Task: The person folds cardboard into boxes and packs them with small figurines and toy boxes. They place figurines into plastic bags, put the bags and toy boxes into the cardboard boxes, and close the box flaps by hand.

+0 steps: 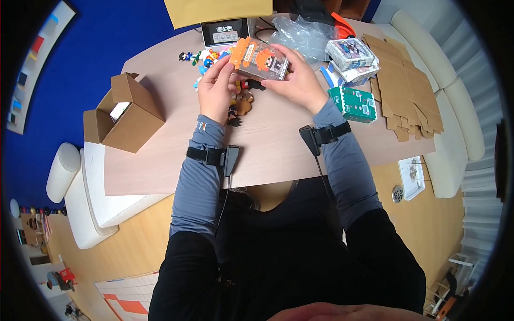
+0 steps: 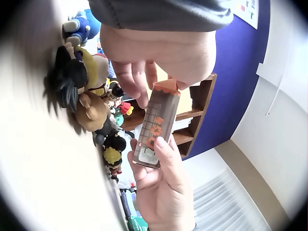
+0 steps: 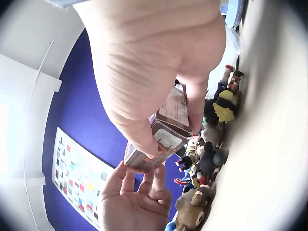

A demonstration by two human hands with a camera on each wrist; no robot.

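Note:
A small clear box with an orange end and a cartoon figure printed on it (image 1: 262,60) is held up over the table between both hands. My right hand (image 1: 301,80) grips its plain end, thumb on the near side and fingers round the far side. At the orange end, my left hand (image 1: 216,88) pinches the edge between thumb and fingers, as the left wrist view also shows. Under the hands, several small toy figures (image 1: 243,104) lie on the table; a brown-headed one (image 2: 91,111) and a black-haired one (image 2: 70,77) appear close in the left wrist view.
An open cardboard box (image 1: 136,120) stands on the left of the table (image 1: 160,174). To the right are a green patterned box (image 1: 353,104), stacked white boxes (image 1: 350,53) and flattened cardboard (image 1: 404,80). A crumpled plastic bag (image 1: 302,37) and a black display box (image 1: 225,33) sit behind.

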